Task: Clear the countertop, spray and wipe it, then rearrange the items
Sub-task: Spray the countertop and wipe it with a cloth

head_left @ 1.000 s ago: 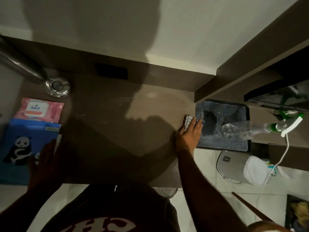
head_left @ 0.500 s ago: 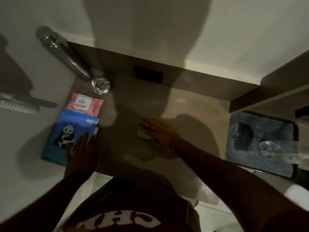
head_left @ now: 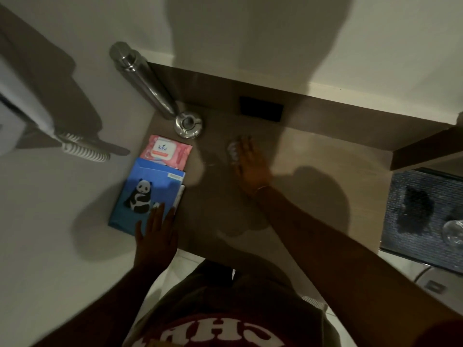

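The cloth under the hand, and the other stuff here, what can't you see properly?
- Cloth: head view, mostly hidden under the right hand; blurred too.
- Glass: cut off by the right edge of the picture.
- Blue panda pack: near corner covered by the left hand.
- Pink wipes pack: small print too tiny to read.

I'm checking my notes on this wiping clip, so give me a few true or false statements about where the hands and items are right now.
1. The right hand presses a white cloth flat on the countertop. True.
2. The left hand holds a spray bottle. False: it rests flat on the blue panda packet.
3. The pink Kara wipes pack lies between the panda packet and the metal pole's base. True.
4. The cloth is on the dark textured mat. False: the mat sits far right, away from the cloth.
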A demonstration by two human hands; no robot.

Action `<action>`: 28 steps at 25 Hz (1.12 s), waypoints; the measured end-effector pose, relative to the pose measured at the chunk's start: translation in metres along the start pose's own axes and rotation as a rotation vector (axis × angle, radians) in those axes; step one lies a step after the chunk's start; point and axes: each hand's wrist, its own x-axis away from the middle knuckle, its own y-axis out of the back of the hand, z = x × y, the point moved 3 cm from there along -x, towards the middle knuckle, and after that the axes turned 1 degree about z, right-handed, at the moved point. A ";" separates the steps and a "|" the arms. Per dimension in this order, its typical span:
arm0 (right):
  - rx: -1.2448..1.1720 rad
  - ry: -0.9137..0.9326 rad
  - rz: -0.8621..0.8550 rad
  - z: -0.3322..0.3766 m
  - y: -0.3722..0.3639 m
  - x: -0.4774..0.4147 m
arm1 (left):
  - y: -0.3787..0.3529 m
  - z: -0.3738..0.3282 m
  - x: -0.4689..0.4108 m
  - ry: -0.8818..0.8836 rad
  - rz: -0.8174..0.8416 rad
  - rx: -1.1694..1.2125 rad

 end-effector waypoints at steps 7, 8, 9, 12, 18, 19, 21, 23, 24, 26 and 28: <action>0.142 0.524 0.387 0.056 -0.070 0.095 | -0.009 -0.001 -0.024 0.037 0.000 0.031; 0.186 0.557 0.427 0.053 -0.072 0.099 | -0.008 0.000 -0.026 0.038 -0.009 0.033; 0.216 0.564 0.430 0.048 -0.067 0.092 | -0.006 0.000 -0.027 0.033 -0.016 0.034; 0.190 0.345 0.286 0.026 -0.031 0.031 | -0.001 -0.001 -0.031 0.030 -0.029 0.069; 0.069 -0.196 0.023 0.013 0.015 -0.086 | -0.002 0.009 -0.032 -0.003 -0.029 0.129; 0.057 -0.196 0.013 0.023 0.011 -0.087 | -0.002 0.011 -0.034 -0.011 -0.030 0.140; 0.067 -0.045 0.068 0.046 -0.005 -0.076 | -0.003 0.014 -0.037 -0.024 -0.025 0.145; 0.109 0.142 0.199 0.067 -0.031 -0.048 | -0.004 0.018 -0.040 -0.031 -0.013 0.148; 0.134 0.212 0.270 0.074 -0.043 -0.029 | -0.004 0.019 -0.041 -0.038 -0.015 0.151; 0.129 0.380 0.378 0.081 -0.057 0.016 | -0.001 0.020 -0.044 -0.053 -0.022 0.151; 0.108 0.552 0.426 0.075 -0.063 0.049 | 0.003 0.020 -0.046 -0.071 -0.005 0.136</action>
